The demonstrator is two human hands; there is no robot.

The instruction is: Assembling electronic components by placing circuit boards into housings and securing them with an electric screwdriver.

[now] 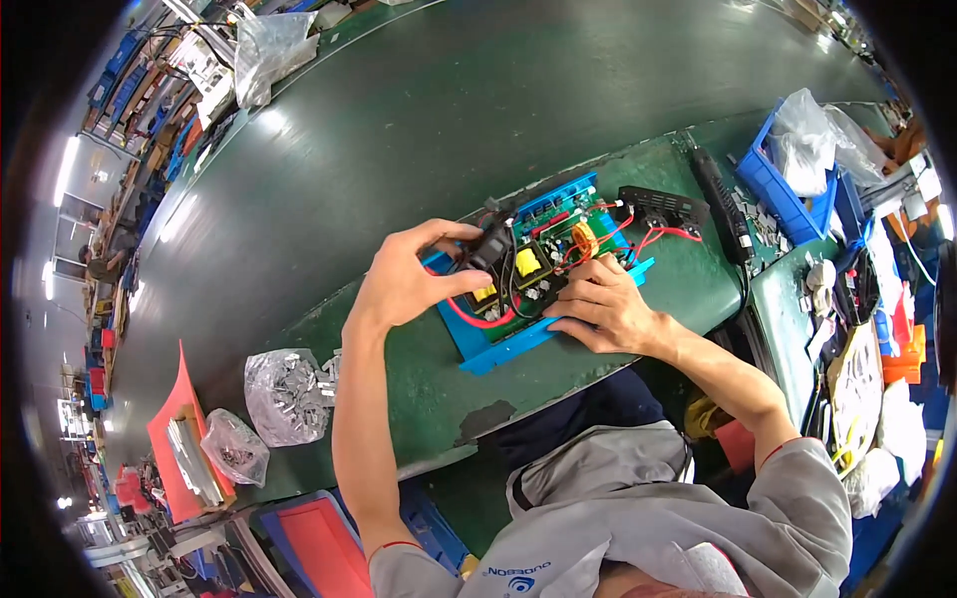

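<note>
A blue metal casing (pixel 503 349) lies open on the green bench in front of me. Inside it sits a green circuit board (pixel 564 236) with yellow-topped transformers (pixel 527 262), a copper coil (pixel 585 237) and red and black wires. My left hand (pixel 404 274) grips a black end panel (pixel 488 247) between thumb and fingers at the casing's left end. A thick red wire (pixel 469 316) loops below it. My right hand (pixel 610 307) reaches over the near wall with its fingers bent together at the board; whatever they pinch is hidden. Another black slotted panel (pixel 663 206) hangs on red wires at the right end.
A black electric screwdriver (pixel 720 204) lies right of the casing, beside a blue bin (pixel 788 189) with plastic bags. Bags of small metal parts (pixel 289 394) and a red folder (pixel 177 439) are at left. A wide dark green belt (pixel 449 110) curves past the bench's far side.
</note>
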